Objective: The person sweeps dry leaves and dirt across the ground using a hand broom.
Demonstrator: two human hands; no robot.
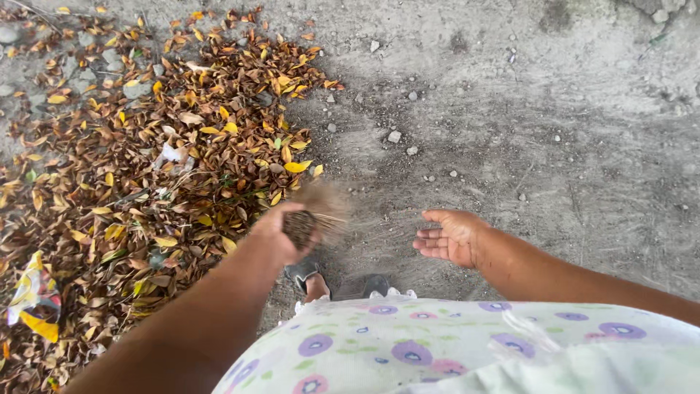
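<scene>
Head view: nearest, at six o'clock, a flowered garment (408, 346) fills the bottom edge, with a sandalled foot (310, 281) just above. The left hand (281, 233) is clenched around a stick broom (317, 215), its blurred bristles low over the ground at centre. The right hand (452, 237), at four o'clock, is spread and holds nothing. Farther, toward ten o'clock, lie dry leaves (146, 160); bare dirt ground (525, 131) spreads toward one o'clock.

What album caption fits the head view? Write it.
Left hand grips a stick broom beside fallen leaves; right hand open.
</scene>
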